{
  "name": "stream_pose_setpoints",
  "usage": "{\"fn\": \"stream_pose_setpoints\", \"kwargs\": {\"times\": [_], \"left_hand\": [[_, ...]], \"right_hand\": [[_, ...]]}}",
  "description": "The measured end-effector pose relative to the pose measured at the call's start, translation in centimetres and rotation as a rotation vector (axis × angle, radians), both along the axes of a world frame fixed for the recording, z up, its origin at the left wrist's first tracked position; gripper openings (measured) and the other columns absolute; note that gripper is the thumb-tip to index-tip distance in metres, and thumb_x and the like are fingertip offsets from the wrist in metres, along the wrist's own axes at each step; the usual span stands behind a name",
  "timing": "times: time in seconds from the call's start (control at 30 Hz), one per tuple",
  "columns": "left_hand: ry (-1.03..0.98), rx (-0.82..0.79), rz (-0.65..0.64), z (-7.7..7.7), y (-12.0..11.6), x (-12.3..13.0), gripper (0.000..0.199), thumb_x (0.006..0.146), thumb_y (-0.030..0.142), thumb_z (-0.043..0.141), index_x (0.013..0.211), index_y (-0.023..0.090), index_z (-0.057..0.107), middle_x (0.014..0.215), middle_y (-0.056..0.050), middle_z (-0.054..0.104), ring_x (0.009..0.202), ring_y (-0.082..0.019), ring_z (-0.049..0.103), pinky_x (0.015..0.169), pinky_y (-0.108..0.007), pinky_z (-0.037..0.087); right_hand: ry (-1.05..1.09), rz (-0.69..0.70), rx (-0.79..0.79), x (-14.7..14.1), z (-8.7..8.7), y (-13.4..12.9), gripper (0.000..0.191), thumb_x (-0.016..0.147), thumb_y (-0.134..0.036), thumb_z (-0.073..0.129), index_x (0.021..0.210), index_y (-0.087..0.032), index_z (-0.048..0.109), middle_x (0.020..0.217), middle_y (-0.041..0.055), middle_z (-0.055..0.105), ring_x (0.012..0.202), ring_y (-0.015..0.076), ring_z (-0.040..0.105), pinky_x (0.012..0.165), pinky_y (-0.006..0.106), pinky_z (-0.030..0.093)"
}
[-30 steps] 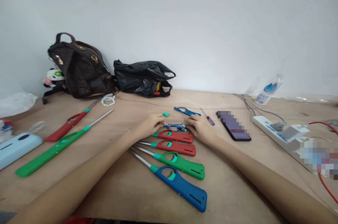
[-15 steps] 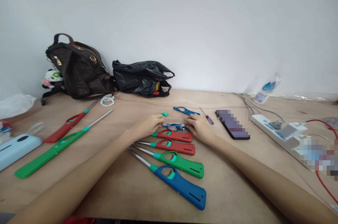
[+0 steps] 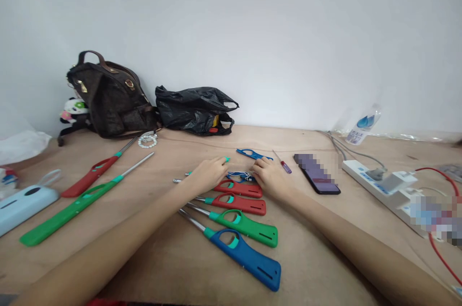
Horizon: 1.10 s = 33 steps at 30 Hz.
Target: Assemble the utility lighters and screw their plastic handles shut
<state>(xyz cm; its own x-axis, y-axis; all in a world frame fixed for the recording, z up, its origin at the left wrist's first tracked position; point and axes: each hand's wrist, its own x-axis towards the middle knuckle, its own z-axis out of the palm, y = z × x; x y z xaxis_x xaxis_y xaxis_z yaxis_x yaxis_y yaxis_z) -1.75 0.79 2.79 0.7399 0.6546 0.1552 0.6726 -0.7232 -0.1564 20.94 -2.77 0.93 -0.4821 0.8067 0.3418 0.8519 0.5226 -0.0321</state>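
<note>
My left hand (image 3: 212, 172) has its fingertips closed at a small green plastic piece (image 3: 227, 159), which looks like a lighter trigger. My right hand (image 3: 269, 176) grips the right end of an opened blue lighter half (image 3: 241, 176) with thin white wires and parts lying in it. Its left end is partly hidden behind my left hand. Just behind lies the other blue casing half (image 3: 249, 153), and beside it a small purple-handled screwdriver (image 3: 285, 165). In front rest two red lighters (image 3: 249, 204), a green lighter (image 3: 256, 231) and a blue lighter (image 3: 258, 262).
At left lie another red lighter (image 3: 84, 181) and green lighter (image 3: 61, 219), with a light-blue device (image 3: 29, 205). A dark backpack (image 3: 111, 104), bead bracelet (image 3: 147, 140) and black plastic bag (image 3: 191, 108) sit behind. Right: phone (image 3: 317, 176), power strip (image 3: 364, 181), bottle (image 3: 364, 125).
My left hand has left the end of the blue lighter half and moved slightly up and right to the green piece. My right hand stays at the blue half's right end.
</note>
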Motion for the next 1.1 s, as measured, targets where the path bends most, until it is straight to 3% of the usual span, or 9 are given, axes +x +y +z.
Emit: {"fn": "stream_pose_setpoints", "kwargs": {"times": [0.13, 0.3, 0.8, 1.1], "left_hand": [[-0.027, -0.038, -0.054, 0.2, 0.5, 1.2, 0.018, 0.091, 0.016, 0.05, 0.099, 0.014, 0.066, 0.102, -0.01, 0.064, 0.096, -0.023, 0.062, 0.081, -0.03, 0.047], [-0.047, -0.091, -0.102, -0.2, 1.3, 1.9, 0.016, 0.087, 0.011, 0.051, 0.092, 0.016, 0.066, 0.094, -0.006, 0.066, 0.088, -0.021, 0.063, 0.074, -0.027, 0.046], [-0.073, -0.045, -0.117, -0.8, 1.2, 2.2, 0.016, 0.087, 0.006, 0.047, 0.086, 0.013, 0.061, 0.089, -0.008, 0.064, 0.083, -0.021, 0.062, 0.073, -0.028, 0.045], [-0.125, -0.076, -0.159, -0.5, 1.1, 2.1, 0.02, 0.084, 0.005, 0.047, 0.093, 0.015, 0.062, 0.09, -0.006, 0.062, 0.083, -0.018, 0.06, 0.072, -0.025, 0.044]], "right_hand": [[0.038, 0.052, -0.091, -0.8, 1.0, 0.5, 0.018, 0.093, -0.014, 0.048, 0.095, -0.015, 0.066, 0.098, 0.0096, 0.064, 0.097, 0.0197, 0.056, 0.085, 0.031, 0.043], [0.035, 0.028, -0.189, -1.5, 1.1, 1.5, 0.021, 0.089, -0.006, 0.047, 0.091, -0.014, 0.066, 0.102, 0.0089, 0.065, 0.089, 0.0164, 0.06, 0.075, 0.025, 0.043], [-0.065, -0.01, -0.13, -2.0, 0.7, 1.7, 0.018, 0.086, -0.005, 0.047, 0.088, -0.014, 0.062, 0.102, 0.0129, 0.065, 0.09, 0.0203, 0.061, 0.076, 0.028, 0.044], [0.236, 0.003, -0.198, -1.9, -0.4, 2.4, 0.018, 0.078, 0.0, 0.051, 0.083, -0.015, 0.059, 0.083, 0.0047, 0.063, 0.075, 0.0147, 0.055, 0.066, 0.023, 0.039]]}}
